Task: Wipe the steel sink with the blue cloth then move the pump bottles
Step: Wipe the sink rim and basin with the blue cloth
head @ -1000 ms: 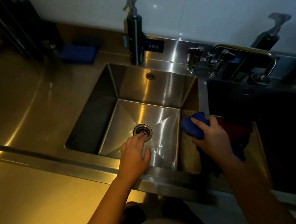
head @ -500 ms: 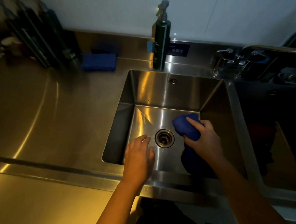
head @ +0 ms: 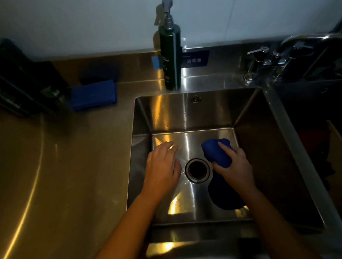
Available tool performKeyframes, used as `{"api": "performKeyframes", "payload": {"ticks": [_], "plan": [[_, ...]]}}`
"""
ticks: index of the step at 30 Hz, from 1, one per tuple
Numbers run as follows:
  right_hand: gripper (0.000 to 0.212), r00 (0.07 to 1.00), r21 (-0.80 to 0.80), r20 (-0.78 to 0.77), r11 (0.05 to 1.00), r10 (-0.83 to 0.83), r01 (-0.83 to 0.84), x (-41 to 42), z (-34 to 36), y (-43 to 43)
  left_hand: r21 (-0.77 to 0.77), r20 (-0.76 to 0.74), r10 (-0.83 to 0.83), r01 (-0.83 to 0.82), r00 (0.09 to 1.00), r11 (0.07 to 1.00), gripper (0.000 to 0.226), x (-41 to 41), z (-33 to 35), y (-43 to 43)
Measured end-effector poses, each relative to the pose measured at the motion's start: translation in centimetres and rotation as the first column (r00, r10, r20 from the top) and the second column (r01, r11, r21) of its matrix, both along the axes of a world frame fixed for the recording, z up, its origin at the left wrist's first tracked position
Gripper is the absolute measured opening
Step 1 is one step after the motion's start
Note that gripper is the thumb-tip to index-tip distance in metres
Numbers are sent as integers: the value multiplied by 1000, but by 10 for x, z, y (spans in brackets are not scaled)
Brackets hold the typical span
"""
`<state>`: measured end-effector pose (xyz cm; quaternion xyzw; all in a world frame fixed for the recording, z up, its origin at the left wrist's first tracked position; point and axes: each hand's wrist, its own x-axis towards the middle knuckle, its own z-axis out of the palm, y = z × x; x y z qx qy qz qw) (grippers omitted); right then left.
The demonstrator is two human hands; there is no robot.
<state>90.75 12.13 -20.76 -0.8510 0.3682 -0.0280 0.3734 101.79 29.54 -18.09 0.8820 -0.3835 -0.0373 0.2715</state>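
Right hand [head: 235, 166] reaches down into the steel sink [head: 186, 114], fingers curled over the bunched blue cloth [head: 217, 152], which is pressed to the basin floor just right of the round drain [head: 197, 170]; the cloth's tail trails nearward under the wrist. Left hand [head: 162, 166] lies flat, fingers straight, just left of the drain. Smooth upright walls box both hands in. A dark cylindrical pump bottle [head: 170, 57] stands upright on the far rim, with the broad brushed-steel counter [head: 58, 164] to the left.
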Motion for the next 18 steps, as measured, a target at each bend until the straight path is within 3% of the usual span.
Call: {"api": "performKeyframes", "payload": {"ticks": [11, 18], "plan": [[64, 943, 26, -6, 943, -332, 332, 25, -35, -23, 44, 152, -234, 230, 960, 972, 46, 100, -24, -90], [67, 771, 54, -68, 769, -634, 637, 50, -84, -20, 135, 240, -344, 319, 908, 938, 54, 155, -50, -141]]}}
